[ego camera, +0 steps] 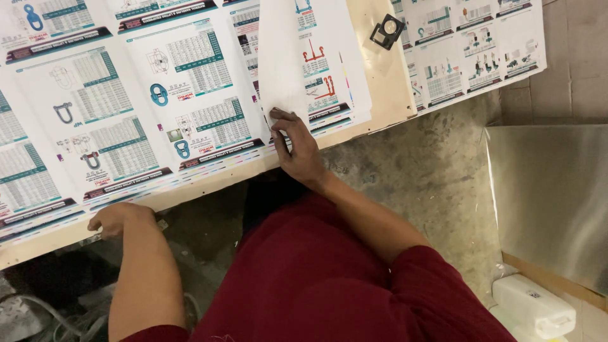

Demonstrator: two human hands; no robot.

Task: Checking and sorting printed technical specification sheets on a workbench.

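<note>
Left hand (117, 218): curling shut over the near edge of the board (190, 193), knuckles up, holding nothing loose that I can see.
Printed sheets (126, 114): lying flat, spreading across the board between my hands.
Right hand (297, 149): pinching the lower corner of the folded sheet (285, 57), fingers closing on paper.
Folded sheet: running straight away from my grip, long axis pointing up the board; my right hand is the nearer one.
Loupe (386, 31): sitting beyond, right of the sheet.

This looks like a print shop: large printed sheets (126, 101) of catalogue pages with colour bars along their edges cover a bare table (386, 88), a small black magnifying loupe (387, 31) rests there, and the concrete floor (411, 171) is rough.
</note>
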